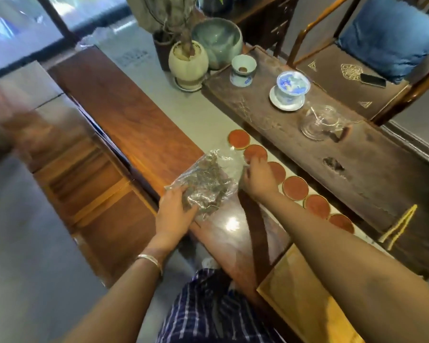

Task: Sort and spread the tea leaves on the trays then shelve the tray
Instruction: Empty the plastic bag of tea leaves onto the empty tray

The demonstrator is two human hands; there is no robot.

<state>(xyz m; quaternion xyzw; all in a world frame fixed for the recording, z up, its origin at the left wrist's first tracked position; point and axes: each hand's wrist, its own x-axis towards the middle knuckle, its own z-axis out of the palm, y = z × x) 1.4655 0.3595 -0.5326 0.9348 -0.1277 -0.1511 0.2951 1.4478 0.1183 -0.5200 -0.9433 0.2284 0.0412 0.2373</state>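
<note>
Both hands hold the clear bag of tea leaves [208, 180] on the tabletop [139, 125]: left hand [176, 211] grasping its near end, right hand [256, 178] pinching the far-right edge. Tugged hard, it could split and scatter leaves.

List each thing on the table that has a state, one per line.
Bag of tea leaves: lying on the table, held at both ends.
Left hand: gripping the bag's near end.
Right hand: pinching the bag's far edge.
Lidded cup: lid on, standing on its saucer.
Glass pitcher: upright, looks empty.
Coasters: in a row, bare.
</note>
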